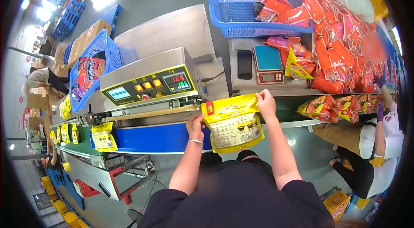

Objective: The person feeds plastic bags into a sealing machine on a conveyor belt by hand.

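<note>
A yellow printed food pouch (235, 131) with a clear-looking lower window hangs between my hands, its back label toward me. My left hand (195, 128), with a bracelet at the wrist, grips the pouch's upper left edge. At the top right corner, my right hand (267, 106) pinches the same pouch. The top edge is near the mouth of a band sealing machine (148, 85), whose lit panel shows red and green digits. Below the sealer runs a blue conveyor belt (151, 138). Another yellow pouch (103, 136) stands further left on it.
Behind are a scale (268, 64), a phone (245, 65) and a blue basket (239, 12). Red packets (340, 55) are heaped at the right. Filled pouches (319, 108) line the right-hand belt beside two co-workers. A second blue basket (113, 51) stands behind the sealer.
</note>
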{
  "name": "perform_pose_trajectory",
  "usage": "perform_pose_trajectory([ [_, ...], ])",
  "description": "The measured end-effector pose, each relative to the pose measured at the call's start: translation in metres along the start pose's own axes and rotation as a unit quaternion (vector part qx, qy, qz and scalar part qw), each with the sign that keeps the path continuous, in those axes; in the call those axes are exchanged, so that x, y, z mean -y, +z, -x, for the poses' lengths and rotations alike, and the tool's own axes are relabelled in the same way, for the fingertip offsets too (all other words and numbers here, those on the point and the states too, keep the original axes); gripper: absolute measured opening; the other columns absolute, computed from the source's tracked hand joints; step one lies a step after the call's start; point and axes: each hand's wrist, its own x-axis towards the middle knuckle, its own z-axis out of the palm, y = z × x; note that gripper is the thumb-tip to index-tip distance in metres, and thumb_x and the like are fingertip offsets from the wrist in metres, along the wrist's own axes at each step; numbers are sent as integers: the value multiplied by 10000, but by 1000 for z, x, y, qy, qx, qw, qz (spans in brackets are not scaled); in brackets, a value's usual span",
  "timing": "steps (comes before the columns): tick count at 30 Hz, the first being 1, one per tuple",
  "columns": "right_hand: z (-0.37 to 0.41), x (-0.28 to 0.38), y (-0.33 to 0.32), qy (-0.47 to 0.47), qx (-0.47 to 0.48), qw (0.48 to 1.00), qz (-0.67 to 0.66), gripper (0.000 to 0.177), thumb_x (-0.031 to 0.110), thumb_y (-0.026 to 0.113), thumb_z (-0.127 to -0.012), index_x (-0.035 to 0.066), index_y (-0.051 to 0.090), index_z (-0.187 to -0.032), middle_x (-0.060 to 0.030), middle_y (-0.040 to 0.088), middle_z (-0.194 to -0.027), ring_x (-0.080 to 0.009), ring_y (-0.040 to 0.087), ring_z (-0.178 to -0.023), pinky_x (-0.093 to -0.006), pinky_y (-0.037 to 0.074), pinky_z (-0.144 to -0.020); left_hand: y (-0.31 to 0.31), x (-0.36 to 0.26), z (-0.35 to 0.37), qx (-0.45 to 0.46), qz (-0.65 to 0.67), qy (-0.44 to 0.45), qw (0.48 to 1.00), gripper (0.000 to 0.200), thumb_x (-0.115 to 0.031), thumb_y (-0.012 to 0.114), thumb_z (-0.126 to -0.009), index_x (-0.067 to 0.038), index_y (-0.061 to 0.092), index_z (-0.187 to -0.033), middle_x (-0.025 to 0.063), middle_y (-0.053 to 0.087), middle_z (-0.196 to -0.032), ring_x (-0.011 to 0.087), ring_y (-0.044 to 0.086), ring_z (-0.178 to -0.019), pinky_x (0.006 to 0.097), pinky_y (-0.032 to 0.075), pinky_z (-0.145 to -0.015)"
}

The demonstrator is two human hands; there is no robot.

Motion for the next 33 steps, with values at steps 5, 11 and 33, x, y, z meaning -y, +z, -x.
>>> perform_pose_trajectory([
  [5, 9, 38, 47, -13, 85, 991, 100, 188, 257, 634, -819, 81, 569, -821, -103, 626, -771, -307, 609, -739, -418, 460, -624, -66, -20, -23, -52, -4, 4, 999, 137, -109, 656, -769, -30, 651, -881, 33, 609, -712, 114, 544, -578, 231, 383, -480],
  [11, 42, 82, 97, 6, 165, 986, 0, 258, 314, 665, -805, 77, 570, -838, -138, 625, -783, -318, 607, -733, -404, 466, -631, -162, -51, -61, -2, -23, 24, 999, 75, -83, 642, -795, -54, 637, -864, -5, 585, -716, 94, 514, -620, 229, 408, -520],
  [33, 62, -4, -250, -181, 35, 930, -317, 128, -66, 567, -808, 37, 576, -883, -43, 594, -858, -158, 596, -833, -295, 452, -822, 128, -29, 152, 473, -95, 186, 856, 50, 5, 607, -815, -5, 632, -857, 180, 650, -1068, 222, 598, -1017, 322, 467, -889],
])
